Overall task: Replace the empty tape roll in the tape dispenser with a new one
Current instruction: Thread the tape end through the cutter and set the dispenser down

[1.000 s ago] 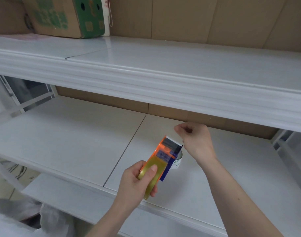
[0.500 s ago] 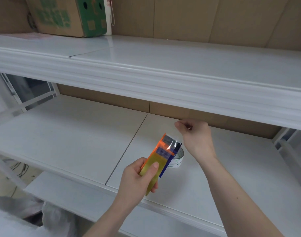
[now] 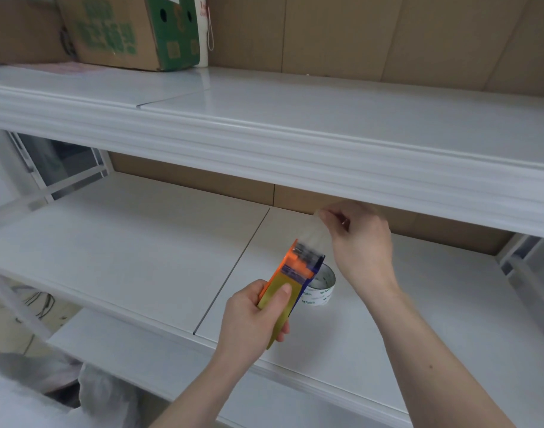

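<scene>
My left hand [image 3: 252, 316] grips an orange and blue tape dispenser [image 3: 295, 270] that carries a yellowish tape roll [image 3: 278, 299], with my thumb pressed on the roll. It is held above the lower white shelf [image 3: 141, 257]. My right hand [image 3: 362, 242] is up and to the right of the dispenser's head, and its fingertips pinch the end of a clear tape strip [image 3: 315, 230] that stretches from the head. Behind the dispenser an empty white tape core [image 3: 321, 287] with green print stands on the shelf, partly hidden.
The upper white shelf [image 3: 295, 125] juts out just above my right hand. A cardboard box [image 3: 125, 29] with green print stands at its far left. Brown panels line the back. White frame posts stand at both sides, and pale plastic wrap [image 3: 33, 396] lies at the bottom left.
My right hand has risen and drawn a strip of clear tape out from the dispenser head. My left hand keeps the dispenser in much the same place.
</scene>
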